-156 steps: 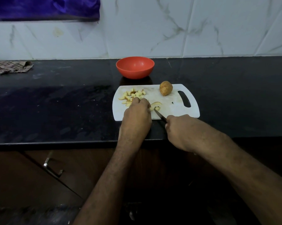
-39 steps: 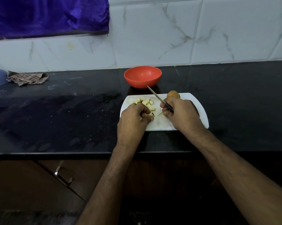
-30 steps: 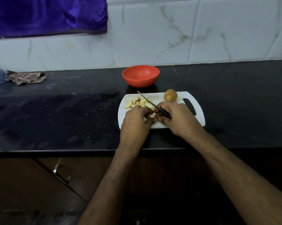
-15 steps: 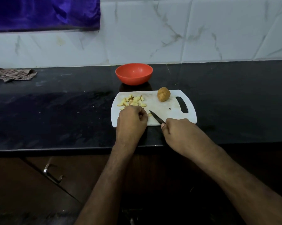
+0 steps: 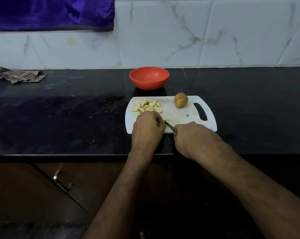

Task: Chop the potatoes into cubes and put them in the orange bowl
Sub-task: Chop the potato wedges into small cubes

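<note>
A white cutting board (image 5: 178,114) lies on the black counter. A pile of potato cubes (image 5: 148,106) sits at its far left, a whole brown potato (image 5: 180,102) at its far middle. My left hand (image 5: 148,128) is curled over a potato piece at the board's near edge; the piece itself is hidden under the fingers. My right hand (image 5: 192,137) grips a knife (image 5: 169,126) whose blade points left toward my left fingers. One small slice (image 5: 167,120) lies by the blade. The orange bowl (image 5: 148,78) stands empty behind the board.
A crumpled checked cloth (image 5: 21,77) lies at the far left of the counter (image 5: 59,121) by a blue object at the frame edge. A purple cloth hangs on the tiled wall. Cabinet doors with a metal handle (image 5: 62,180) are below the counter edge.
The knife came down from pointing up over the board to lying low by my left fingers. My right hand drew back to the board's near edge. My left hand stayed put.
</note>
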